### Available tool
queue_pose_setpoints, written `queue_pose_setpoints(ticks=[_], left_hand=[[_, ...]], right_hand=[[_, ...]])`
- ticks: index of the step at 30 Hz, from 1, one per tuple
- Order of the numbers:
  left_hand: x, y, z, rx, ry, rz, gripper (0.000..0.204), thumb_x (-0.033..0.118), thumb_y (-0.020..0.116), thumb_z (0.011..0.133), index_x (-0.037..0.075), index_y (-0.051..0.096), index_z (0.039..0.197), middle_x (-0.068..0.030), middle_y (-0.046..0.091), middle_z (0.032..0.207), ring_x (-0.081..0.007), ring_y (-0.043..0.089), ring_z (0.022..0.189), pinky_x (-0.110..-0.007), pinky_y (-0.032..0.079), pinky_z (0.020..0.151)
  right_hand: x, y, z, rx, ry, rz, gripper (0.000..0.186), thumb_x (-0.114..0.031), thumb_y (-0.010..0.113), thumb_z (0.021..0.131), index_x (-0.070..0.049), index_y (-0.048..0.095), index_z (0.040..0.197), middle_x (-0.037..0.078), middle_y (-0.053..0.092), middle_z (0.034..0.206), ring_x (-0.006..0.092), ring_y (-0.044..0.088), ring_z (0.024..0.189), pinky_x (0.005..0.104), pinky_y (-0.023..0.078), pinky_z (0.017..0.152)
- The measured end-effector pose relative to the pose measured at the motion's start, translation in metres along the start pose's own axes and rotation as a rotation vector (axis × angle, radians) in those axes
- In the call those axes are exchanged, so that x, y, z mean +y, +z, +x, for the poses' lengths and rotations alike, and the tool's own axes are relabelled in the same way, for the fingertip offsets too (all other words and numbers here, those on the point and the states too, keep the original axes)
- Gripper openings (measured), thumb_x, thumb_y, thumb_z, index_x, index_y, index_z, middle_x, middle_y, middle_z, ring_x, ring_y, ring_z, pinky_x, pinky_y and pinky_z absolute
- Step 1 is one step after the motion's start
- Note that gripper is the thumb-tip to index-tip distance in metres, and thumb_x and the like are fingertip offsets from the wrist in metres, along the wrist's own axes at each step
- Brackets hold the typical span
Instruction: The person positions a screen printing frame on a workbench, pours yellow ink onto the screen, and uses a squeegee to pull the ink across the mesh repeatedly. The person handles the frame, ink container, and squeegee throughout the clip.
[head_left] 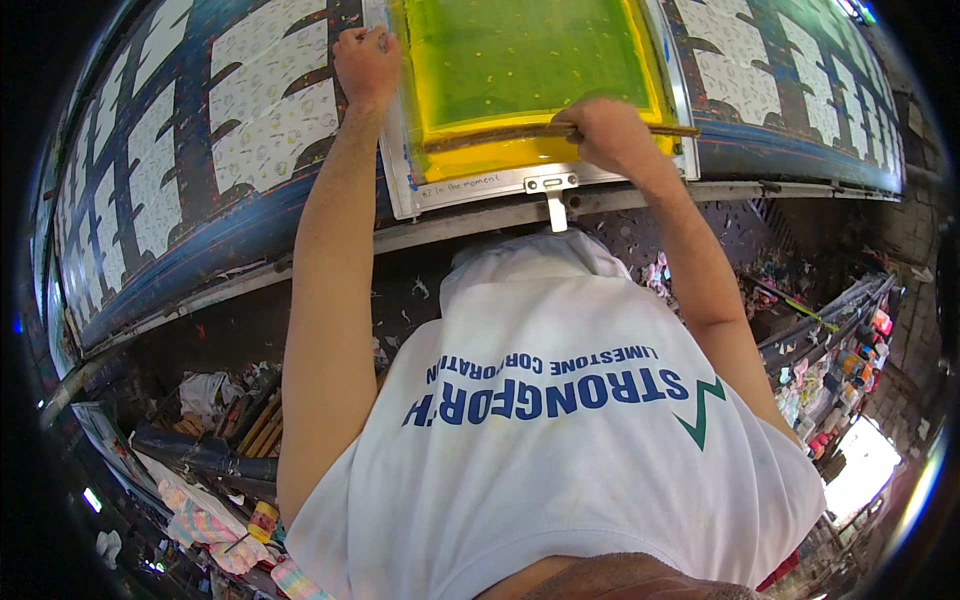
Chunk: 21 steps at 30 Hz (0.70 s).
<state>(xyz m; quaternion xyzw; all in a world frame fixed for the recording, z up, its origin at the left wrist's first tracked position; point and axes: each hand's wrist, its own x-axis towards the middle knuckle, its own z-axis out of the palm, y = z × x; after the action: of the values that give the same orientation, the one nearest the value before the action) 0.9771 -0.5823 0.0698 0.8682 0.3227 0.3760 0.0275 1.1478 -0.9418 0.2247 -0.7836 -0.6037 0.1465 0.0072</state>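
Observation:
In front of me lies a screen-printing frame [462, 194] with a metal rim and a green mesh [530, 60] edged in yellow. Yellow ink [500, 160] lies along its near end. My right hand [608, 135] is wrapped round the long wooden handle of a squeegee [480, 137], which spans the near part of the mesh from side to side. At the frame's left side, my left hand [367, 68] is closed on the rim with curled fingers; its fingertips are partly hidden. A metal clip [555, 195] juts from the near rim towards me.
Pale printed fabric pieces [270, 90] lie in rows on the long dark table to the left, and more fabric pieces [735, 70] lie to the right. A metal rail [300, 262] runs along the table's near edge. Scraps and a cluttered shelf with containers [850, 365] are at the lower right.

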Motion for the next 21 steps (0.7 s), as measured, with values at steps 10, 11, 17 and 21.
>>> queue_pose_setpoints(ticks=[10, 11, 17, 21], left_hand=[[0.010, -0.013, 0.011, -0.119, -0.151, 0.003, 0.029, 0.030, 0.074, 0.091, 0.012, 0.084, 0.111, -0.0130, 0.066, 0.115, -0.0319, 0.067, 0.107, -0.045, 0.056, 0.093], [0.013, -0.014, 0.012, -0.142, -0.184, 0.020, 0.030, 0.031, 0.073, 0.091, 0.012, 0.084, 0.113, -0.0122, 0.066, 0.115, -0.0309, 0.067, 0.109, -0.044, 0.056, 0.092], [0.029, -0.016, 0.014, -0.101, -0.178, 0.120, 0.032, 0.028, 0.072, 0.092, 0.010, 0.083, 0.116, -0.0137, 0.068, 0.115, -0.0327, 0.067, 0.109, -0.043, 0.056, 0.093], [0.036, -0.020, 0.012, -0.131, -0.221, 0.147, 0.033, 0.027, 0.071, 0.095, 0.010, 0.081, 0.121, -0.0135, 0.069, 0.118, -0.0323, 0.068, 0.111, -0.043, 0.056, 0.094]], right_hand=[[0.017, 0.033, -0.043, 0.273, -0.325, 0.180, 0.029, -0.012, 0.074, 0.083, -0.011, 0.073, 0.112, 0.012, 0.070, 0.102, 0.0347, 0.072, 0.098, 0.0471, 0.060, 0.079], [0.019, 0.035, -0.048, 0.200, -0.318, 0.170, 0.029, -0.015, 0.074, 0.084, -0.009, 0.072, 0.112, 0.011, 0.071, 0.104, 0.0345, 0.072, 0.100, 0.0474, 0.059, 0.083], [0.043, 0.035, -0.079, 0.260, -0.402, 0.378, 0.034, -0.015, 0.076, 0.082, -0.007, 0.071, 0.115, 0.011, 0.072, 0.109, 0.0363, 0.071, 0.102, 0.0478, 0.056, 0.088], [0.098, 0.024, -0.092, 0.273, -0.224, 0.572, 0.028, -0.015, 0.079, 0.084, -0.010, 0.076, 0.111, 0.014, 0.075, 0.106, 0.0377, 0.071, 0.102, 0.0478, 0.056, 0.089]])
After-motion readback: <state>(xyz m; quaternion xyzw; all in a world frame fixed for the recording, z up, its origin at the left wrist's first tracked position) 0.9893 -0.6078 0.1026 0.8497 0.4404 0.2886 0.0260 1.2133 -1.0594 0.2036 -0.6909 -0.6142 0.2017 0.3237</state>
